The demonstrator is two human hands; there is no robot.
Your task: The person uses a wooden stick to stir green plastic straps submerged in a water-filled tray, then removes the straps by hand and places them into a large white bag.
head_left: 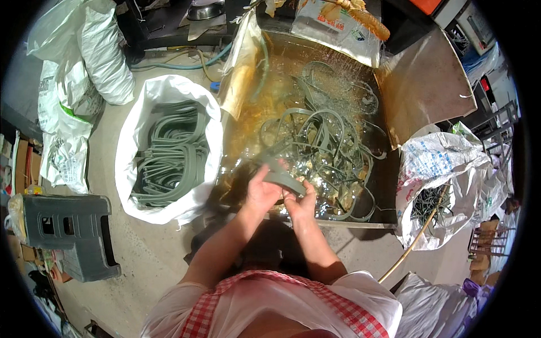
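Note:
A flat grey-green rubber-like strip [286, 181], curved into a band, is held between my hands above the near edge of a water-filled tub [239, 143]. My left hand [262, 190] has the strip's left part at its fingers; the fingertips are blurred and partly hidden. My right hand [301, 204] pinches the strip's right end between thumb and fingers. Beyond and to the right, several looped grey-green strips [326, 128] lie tangled in the brownish water. On the left, a white woven sack [125, 186] with its rim rolled open holds stacked strips of the same colour [176, 163].
A dark plastic stool [73, 228] stands at the left. Stuffed white sacks [104, 53] are behind it. A brown board [420, 84] rises by the tub's right side. Another sack [437, 163] with thin dark strips stands at right, a long stick [414, 242] leaning on it.

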